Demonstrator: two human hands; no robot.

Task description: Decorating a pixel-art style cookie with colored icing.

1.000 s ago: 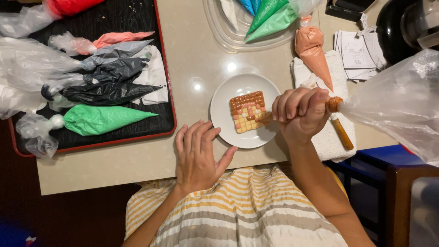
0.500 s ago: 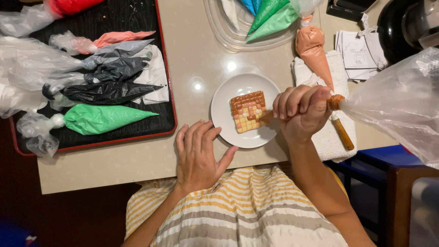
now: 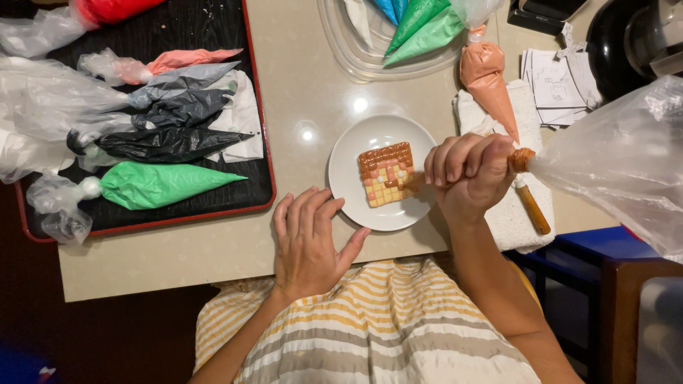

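Observation:
A square cookie [image 3: 386, 174] iced in brown, yellow and pink squares lies on a small white plate [image 3: 353, 203] near the table's front edge. My right hand [image 3: 469, 171] is closed around a piping bag [image 3: 612, 160] of brown icing, its tip at the cookie's right edge; the bag's loose clear plastic fans out to the right. My left hand [image 3: 307, 238] rests flat on the table, fingers spread, thumb touching the plate's lower left rim.
A red-rimmed black tray [image 3: 213, 206] at left holds green [image 3: 160, 185], black, grey, pink and red icing bags. A clear tub [image 3: 370, 67] at the back holds more bags. An orange bag [image 3: 491, 82] and a wooden-handled tool [image 3: 533, 208] lie on a white towel.

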